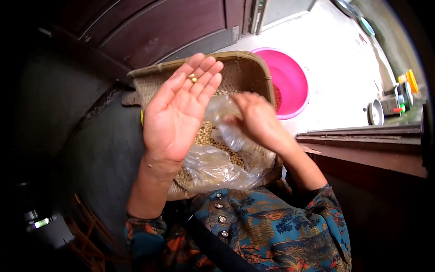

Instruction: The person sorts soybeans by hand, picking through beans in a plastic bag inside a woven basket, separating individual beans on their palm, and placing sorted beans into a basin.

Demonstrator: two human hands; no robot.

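Observation:
My left hand [174, 113] is turned palm up with its fingers stretched out, above the left part of a woven bamboo basket [242, 56]. Two small yellowish beans [193, 79] lie loose on its fingers. Lower down to the right, my right hand [260, 119] is slightly blurred, with thumb and fingers closed on a clear plastic bag [206, 165]. The bag spreads over the basket and partly covers many tan beans [206, 133]. Part of the basket's inside is hidden by my hands and the plastic.
Just behind the basket, on the bright floor, stands a pink basin [292, 81] with small reddish contents [277, 97]. A dark red door [167, 29] is at the back left. On the right are a wooden sill [362, 145] and a round metal dish [375, 112].

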